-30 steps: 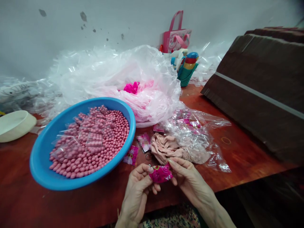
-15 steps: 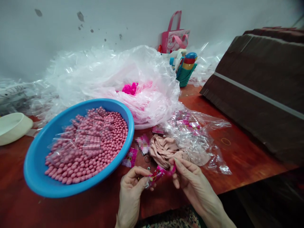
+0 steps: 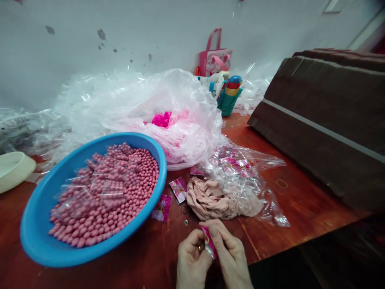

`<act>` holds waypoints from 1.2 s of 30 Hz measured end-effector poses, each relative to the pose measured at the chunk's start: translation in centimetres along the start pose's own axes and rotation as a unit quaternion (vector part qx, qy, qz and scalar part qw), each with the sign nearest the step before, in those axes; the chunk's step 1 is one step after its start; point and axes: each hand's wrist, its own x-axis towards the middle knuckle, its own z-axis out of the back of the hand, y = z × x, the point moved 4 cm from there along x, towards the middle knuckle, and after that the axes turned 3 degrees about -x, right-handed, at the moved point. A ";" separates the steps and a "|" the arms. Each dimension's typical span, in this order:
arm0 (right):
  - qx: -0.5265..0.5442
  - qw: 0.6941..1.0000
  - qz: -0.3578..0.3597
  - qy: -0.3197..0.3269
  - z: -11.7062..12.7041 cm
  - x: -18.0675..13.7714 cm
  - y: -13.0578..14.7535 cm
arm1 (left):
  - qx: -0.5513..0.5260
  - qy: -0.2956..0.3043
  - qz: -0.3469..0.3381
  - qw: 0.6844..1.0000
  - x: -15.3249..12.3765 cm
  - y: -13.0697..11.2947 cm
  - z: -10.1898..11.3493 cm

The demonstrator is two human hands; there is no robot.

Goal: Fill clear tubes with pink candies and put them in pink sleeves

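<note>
A small shiny pink packet [image 3: 209,245] is pinched between my two hands, low in the head view. My left hand [image 3: 192,259], with a ring on one finger, grips its left side. My right hand [image 3: 228,249] holds the other side, its thumb pressed along the packet. Part of the packet is hidden by my fingers. Just beyond my hands lies a crumpled beige cloth [image 3: 207,196]. Flat pink printed packets [image 3: 178,190] rest on the red table [image 3: 144,257] near the cloth, another packet [image 3: 162,208] beside the basin. What the packet contains does not show.
At left stands a blue basin [image 3: 165,164] of pink balls [image 3: 90,228], small clear bags of balls on top. Behind are heaped clear plastic [image 3: 99,96] and a pinkish plastic bag [image 3: 198,136]. A strapped dark stack [image 3: 325,104] stands right; a pale bowl [image 3: 28,166], far left.
My hands have come together around the pink packet; before, they were apart with the packet and a pink strip stretched between them. The camera view has tilted slightly.
</note>
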 end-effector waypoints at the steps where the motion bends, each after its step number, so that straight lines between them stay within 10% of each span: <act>1: -0.032 0.999 0.033 -0.002 0.1 -0.2 0.0 | 0.012 0.012 -0.001 1.000 0.1 0.2 0.0; 10: -0.131 0.978 0.161 0.013 1.4 -1.5 0.6 | 0.037 0.005 0.055 0.998 -0.7 1.9 1.8; 17: 0.097 0.975 -0.033 -0.198 7.3 0.2 -1.1 | -0.116 0.116 0.135 0.977 0.5 3.3 0.2; 26: 0.229 0.941 -0.130 -0.212 9.5 -1.1 -1.3 | -0.106 0.151 0.191 0.964 0.9 3.0 0.5; 32: 0.078 0.922 -0.031 -0.377 15.6 -4.0 -4.6 | -0.092 0.156 0.179 0.967 0.7 3.1 0.4; 36: -0.238 0.859 -0.208 -0.403 20.7 -4.9 -10.3 | -0.090 0.155 0.157 0.971 0.6 3.4 0.4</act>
